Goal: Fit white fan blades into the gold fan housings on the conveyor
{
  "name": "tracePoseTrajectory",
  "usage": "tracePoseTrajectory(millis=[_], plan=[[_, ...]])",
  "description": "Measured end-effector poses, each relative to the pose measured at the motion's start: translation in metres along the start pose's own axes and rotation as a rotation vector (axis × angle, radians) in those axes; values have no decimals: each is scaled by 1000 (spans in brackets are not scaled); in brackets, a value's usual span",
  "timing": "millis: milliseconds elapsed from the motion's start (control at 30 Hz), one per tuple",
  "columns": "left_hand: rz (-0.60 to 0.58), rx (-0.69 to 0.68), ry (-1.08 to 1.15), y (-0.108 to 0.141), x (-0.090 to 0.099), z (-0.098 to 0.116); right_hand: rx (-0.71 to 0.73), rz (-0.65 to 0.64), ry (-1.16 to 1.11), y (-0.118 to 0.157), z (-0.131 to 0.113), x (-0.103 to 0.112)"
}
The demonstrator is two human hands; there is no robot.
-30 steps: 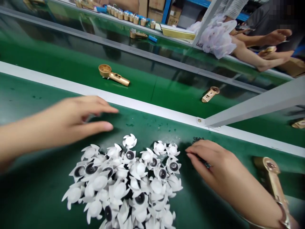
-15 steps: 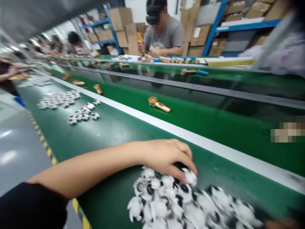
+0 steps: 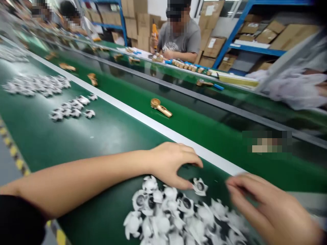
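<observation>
My left hand (image 3: 173, 163) reaches over the green bench with thumb and fingers spread apart. Its thumb tip is right at a small white plastic part (image 3: 200, 186) with pointed lobes and a dark round centre; whether they touch I cannot tell. Below that hand lies a heap of similar white parts (image 3: 163, 223), some showing dark insides. To the right of the heap, my right hand (image 3: 270, 204) is slightly blurred, thumb and forefinger tips brought together in a pinch. Anything between those fingertips is hidden.
More white parts (image 3: 73, 108) lie in groups farther left. Beyond a white rail (image 3: 122, 107), a green conveyor carries gold-coloured handled pieces (image 3: 161, 107). A co-worker in a grey shirt (image 3: 182, 37) sits across, before cardboard boxes and blue shelving. Yellow-black tape (image 3: 14, 149) marks the near edge.
My right hand has come into view from the lower right. My left hand's fingers have opened off the white part, which now lies on the bench. The view has shifted.
</observation>
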State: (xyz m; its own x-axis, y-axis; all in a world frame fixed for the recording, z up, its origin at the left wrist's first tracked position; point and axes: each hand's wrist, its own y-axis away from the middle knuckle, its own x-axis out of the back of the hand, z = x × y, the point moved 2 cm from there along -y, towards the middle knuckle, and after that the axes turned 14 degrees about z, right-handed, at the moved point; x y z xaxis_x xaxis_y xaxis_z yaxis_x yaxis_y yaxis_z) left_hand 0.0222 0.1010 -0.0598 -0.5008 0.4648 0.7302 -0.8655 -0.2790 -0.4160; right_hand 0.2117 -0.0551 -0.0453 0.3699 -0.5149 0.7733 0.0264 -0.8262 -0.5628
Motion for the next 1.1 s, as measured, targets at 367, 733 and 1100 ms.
tracePoseTrajectory(millis=[367, 733, 1100], plan=[[-89, 32, 29, -11, -17, 6, -92, -238, -107, -5, -29, -22], [-103, 66, 90, -15, -17, 5, 157, -233, 109, -9, -41, -18], [-131, 147, 79, -17, -15, 9, 271, -377, 27, -11, -43, -10]])
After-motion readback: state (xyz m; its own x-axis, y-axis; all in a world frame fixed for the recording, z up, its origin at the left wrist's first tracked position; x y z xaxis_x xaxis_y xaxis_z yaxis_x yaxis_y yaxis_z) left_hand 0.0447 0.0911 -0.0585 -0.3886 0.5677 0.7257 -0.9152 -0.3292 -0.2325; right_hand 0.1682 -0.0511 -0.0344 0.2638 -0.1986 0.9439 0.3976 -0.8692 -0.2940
